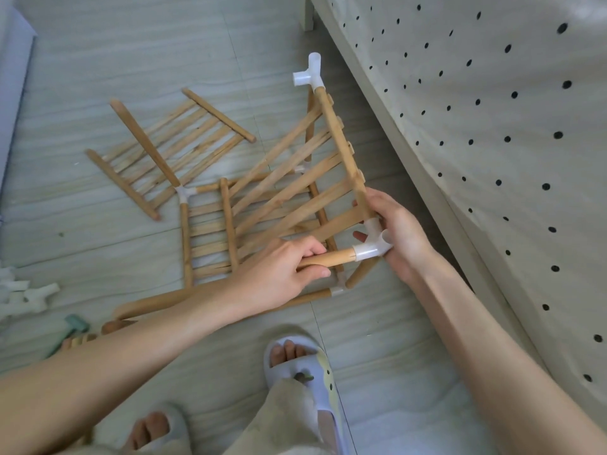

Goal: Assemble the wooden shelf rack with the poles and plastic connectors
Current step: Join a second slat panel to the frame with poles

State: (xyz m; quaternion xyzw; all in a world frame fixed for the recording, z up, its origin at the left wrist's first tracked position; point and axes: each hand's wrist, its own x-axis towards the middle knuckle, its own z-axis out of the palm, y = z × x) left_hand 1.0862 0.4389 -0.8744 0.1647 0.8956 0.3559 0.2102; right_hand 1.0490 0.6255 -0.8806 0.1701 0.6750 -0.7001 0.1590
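Gripping pole (pixel 323 259) lying left-right.

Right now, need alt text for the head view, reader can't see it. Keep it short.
A person's left hand grips a wooden pole seated in a white plastic connector held by the right hand, at the corner of a tilted slatted shelf panel. More slatted panels and spare connectors lie on the pale floor.

Bare floor (pixel 98 60) lay open beyond the loose slatted panel (pixel 164 146). To the right, the dotted bed (pixel 492 126) crowded close beside the raised rack (pixel 295 192), while spare connectors (pixel 26 295) cluttered the left edge.
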